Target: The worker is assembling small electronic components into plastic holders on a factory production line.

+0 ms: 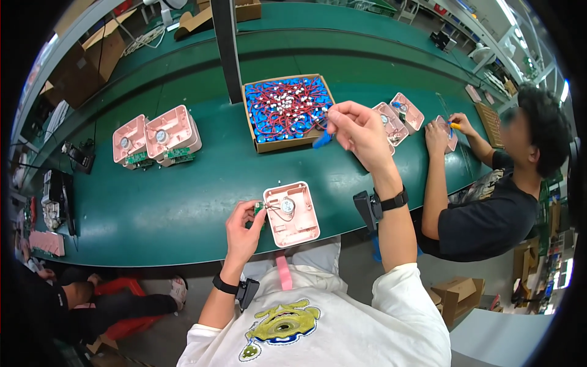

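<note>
My left hand (243,229) pinches a small green circuit board (259,210) at the left edge of an open pink plastic housing (298,231). Inside that housing sits a round silver speaker (287,205), with thin wires running toward the board. Raised to the right, my right hand (359,131) has its fingers closed on the leads of a blue battery (322,140), which dangles below the fingertips. Just behind it stands a shallow cardboard box (280,146) filled with blue batteries, their red leads and white connectors lying tangled on top.
More pink housings (174,131) with speakers and green boards stand at the left. Others (406,110) lie at the right, beside a co-worker (495,189) who holds a yellow-handled tool (455,125) over one. A dark metal post (227,55) rises behind the green bench (153,214).
</note>
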A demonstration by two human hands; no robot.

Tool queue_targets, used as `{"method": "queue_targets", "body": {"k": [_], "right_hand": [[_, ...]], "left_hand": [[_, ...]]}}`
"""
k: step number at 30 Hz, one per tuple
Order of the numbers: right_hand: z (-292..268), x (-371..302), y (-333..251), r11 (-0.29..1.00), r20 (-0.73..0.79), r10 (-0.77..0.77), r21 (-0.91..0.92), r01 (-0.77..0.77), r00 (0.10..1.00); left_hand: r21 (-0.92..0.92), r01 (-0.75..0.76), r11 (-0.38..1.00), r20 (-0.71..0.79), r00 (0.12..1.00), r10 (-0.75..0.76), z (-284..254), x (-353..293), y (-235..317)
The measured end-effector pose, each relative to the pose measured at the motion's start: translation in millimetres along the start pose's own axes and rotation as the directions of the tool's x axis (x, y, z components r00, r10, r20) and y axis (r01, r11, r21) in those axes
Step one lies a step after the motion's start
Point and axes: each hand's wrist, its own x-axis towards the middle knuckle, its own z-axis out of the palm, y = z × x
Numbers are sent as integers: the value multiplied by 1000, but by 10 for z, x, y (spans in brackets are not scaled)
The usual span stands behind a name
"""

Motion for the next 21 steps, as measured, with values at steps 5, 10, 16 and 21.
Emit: {"method": "queue_targets", "body": {"k": [5,10,16,21], "right_hand": [[174,-218,-193,1000,64,-18,25,17,998],[267,-430,-278,1000,122,13,-26,-10,992],[412,-472,-52,979,202,71,-204,-29,977],[533,-476,-15,991,256,109,-108,-83,960]], "left_hand": [[3,27,1000,-4,1000,-27,-16,-1,-36],[32,45,998,-54,998,-44,10,-25,-51],[-128,91,988,-44,994,-97,17,14,1],[-43,139,989,-51,989,-141,41,8,155]]}}
